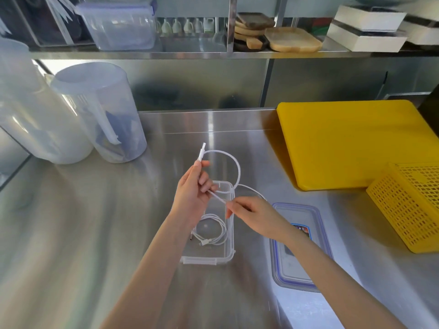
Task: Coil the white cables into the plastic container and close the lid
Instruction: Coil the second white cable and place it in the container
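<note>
A clear plastic container [229, 256] stands open on the steel counter, with one coiled white cable [217, 230] lying inside it. Above the container, my left hand [191, 191] pinches a second white cable [234, 162] near its plug, which points up and away. That cable loops round to the right and back. My right hand [251, 214] pinches the same cable lower down, over the container's right wall. The lid [316, 236], clear with a blue seal and a label, lies flat to the right of the container, partly under my right forearm.
A yellow cutting board [351, 143] and a yellow mesh basket [411, 205] sit at the right. Two tall translucent jugs [99, 115] stand at the left. A shelf behind holds a clear lidded box [118, 24], wooden boards and white boxes.
</note>
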A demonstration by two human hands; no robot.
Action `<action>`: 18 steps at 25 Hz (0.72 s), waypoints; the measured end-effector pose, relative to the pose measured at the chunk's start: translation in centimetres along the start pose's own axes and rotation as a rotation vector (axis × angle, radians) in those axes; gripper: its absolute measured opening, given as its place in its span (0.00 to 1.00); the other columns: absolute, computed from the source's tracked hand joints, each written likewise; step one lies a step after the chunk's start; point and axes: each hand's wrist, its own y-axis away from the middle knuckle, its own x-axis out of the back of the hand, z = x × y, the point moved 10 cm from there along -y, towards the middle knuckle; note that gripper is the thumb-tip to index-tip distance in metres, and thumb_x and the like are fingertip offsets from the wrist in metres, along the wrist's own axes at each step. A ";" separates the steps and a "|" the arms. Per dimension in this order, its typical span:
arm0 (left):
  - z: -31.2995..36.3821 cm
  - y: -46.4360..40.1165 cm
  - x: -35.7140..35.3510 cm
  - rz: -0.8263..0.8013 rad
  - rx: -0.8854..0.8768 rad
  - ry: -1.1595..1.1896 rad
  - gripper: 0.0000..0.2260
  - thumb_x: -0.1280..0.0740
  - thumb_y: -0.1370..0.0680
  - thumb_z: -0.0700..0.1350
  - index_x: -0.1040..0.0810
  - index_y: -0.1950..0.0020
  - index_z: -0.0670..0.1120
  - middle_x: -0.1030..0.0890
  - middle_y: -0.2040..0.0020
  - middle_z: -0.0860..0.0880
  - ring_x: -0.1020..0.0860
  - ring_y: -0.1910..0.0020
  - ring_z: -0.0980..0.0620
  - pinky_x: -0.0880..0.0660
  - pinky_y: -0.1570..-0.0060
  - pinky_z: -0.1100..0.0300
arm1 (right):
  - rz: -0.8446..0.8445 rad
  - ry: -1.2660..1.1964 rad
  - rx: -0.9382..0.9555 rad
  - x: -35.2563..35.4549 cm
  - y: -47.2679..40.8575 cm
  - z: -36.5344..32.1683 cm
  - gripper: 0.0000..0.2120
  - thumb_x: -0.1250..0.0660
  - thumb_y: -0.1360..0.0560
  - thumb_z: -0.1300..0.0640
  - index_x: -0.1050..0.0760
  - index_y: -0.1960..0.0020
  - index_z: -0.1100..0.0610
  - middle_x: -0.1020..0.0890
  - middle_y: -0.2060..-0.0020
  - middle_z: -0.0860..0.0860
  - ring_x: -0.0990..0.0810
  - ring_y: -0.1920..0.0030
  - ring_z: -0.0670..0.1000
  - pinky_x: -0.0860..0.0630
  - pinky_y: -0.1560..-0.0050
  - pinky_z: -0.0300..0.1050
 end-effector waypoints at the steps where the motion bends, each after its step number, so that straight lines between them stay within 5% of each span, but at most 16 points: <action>1: 0.5 -0.2 0.3 0.005 -0.006 0.015 0.13 0.46 0.19 0.45 0.27 0.60 0.45 0.37 0.81 0.55 0.39 0.82 0.59 0.34 0.78 0.69 | -0.008 0.023 -0.001 0.2 0.1 0.1 0.15 0.44 0.23 0.48 0.25 0.65 0.46 0.37 0.77 0.48 0.38 0.76 0.45 0.40 0.72 0.36; 6: 2.8 -0.4 1.1 0.003 -0.061 -0.123 0.14 0.46 0.19 0.46 0.28 0.62 0.46 0.38 0.81 0.56 0.42 0.82 0.60 0.41 0.80 0.70 | -0.031 0.137 -0.089 1.4 0.9 2.5 0.18 0.43 0.25 0.43 0.25 0.67 0.50 0.34 0.78 0.47 0.34 0.77 0.43 0.38 0.72 0.34; 12: 5.8 -0.5 4.0 0.132 -0.152 -0.285 0.14 0.45 0.19 0.46 0.28 0.64 0.47 0.38 0.82 0.56 0.41 0.82 0.59 0.41 0.80 0.70 | 0.102 0.249 -0.227 7.0 2.6 4.9 0.17 0.43 0.23 0.48 0.31 0.70 0.50 0.32 0.76 0.47 0.33 0.72 0.44 0.39 0.70 0.35; 18: 2.7 0.2 2.3 0.089 -0.154 -0.523 0.14 0.46 0.19 0.44 0.29 0.64 0.47 0.37 0.80 0.57 0.39 0.80 0.60 0.38 0.76 0.69 | 0.312 -0.494 -0.343 7.8 1.5 5.3 0.15 0.49 0.22 0.61 0.25 0.60 0.55 0.33 0.73 0.50 0.38 0.81 0.42 0.41 0.81 0.31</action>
